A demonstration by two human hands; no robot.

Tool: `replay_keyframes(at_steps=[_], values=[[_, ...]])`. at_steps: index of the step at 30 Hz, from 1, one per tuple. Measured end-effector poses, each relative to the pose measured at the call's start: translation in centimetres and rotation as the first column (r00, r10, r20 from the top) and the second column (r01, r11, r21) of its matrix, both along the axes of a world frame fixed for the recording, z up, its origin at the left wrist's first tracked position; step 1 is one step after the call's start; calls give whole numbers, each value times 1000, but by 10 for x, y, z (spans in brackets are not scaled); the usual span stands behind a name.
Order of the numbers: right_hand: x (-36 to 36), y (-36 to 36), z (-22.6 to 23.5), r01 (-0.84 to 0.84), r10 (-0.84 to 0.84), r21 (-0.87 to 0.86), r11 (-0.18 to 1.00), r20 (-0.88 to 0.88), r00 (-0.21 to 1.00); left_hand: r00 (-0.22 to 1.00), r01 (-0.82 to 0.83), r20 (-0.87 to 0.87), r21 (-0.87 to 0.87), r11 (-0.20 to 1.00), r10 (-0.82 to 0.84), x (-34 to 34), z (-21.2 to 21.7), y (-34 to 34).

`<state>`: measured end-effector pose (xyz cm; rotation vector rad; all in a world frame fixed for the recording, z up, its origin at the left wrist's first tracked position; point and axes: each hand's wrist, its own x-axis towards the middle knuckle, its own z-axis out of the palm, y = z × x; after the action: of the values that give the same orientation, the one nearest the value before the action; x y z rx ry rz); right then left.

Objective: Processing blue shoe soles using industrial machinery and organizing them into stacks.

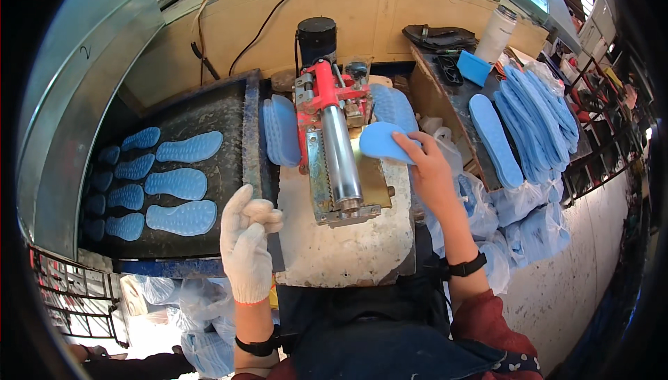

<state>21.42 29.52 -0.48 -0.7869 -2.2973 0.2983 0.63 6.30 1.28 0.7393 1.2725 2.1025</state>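
Insole (381, 142), blue foam, 1 piece: held just right of the roller machine (339, 150), its toe end toward the steel roller (341, 159). Likely light, soft and bendable, easily creased; best taken by the edge at the heel half, as now.

Right hand (424, 168), bare: fingers narrow, pinched on the insole's right edge, thumb beneath.

Left hand (247, 241), white knit glove: raised left of the machine, fingers loosely curled, holding nothing, touching nothing visible.

Dark tray (229, 112), left of the machine: about 10 blue insoles laid in rows.

Upright stack of insoles (280, 131): against the machine's left side.

Fanned pile of insoles (539, 119): well right of the machine, on a side bench (456, 98).

Bench (348, 251) under the machine: pale, worn surface.
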Motion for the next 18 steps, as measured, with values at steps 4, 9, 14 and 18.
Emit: replay_keyframes(at_steps=[4, 9, 14, 18], values=[[-23, 6, -1, -135, 134, 38, 990, 28, 991, 999, 44, 27, 104, 994, -47, 0, 3, 18], [-25, -4, -3, -232, 216, -128, 964, -130, 968, 977, 211, -36, 258, 943, -209, -4, 30, 68], [4, -7, -33, -47, 41, -38, 998, -151, 988, 921, 259, -323, 95, 961, -216, -22, 17, 115], [12, -16, -74, 19, -117, -328, 945, -281, 952, 867, 149, -490, 78, 986, -92, -32, -11, 111]])
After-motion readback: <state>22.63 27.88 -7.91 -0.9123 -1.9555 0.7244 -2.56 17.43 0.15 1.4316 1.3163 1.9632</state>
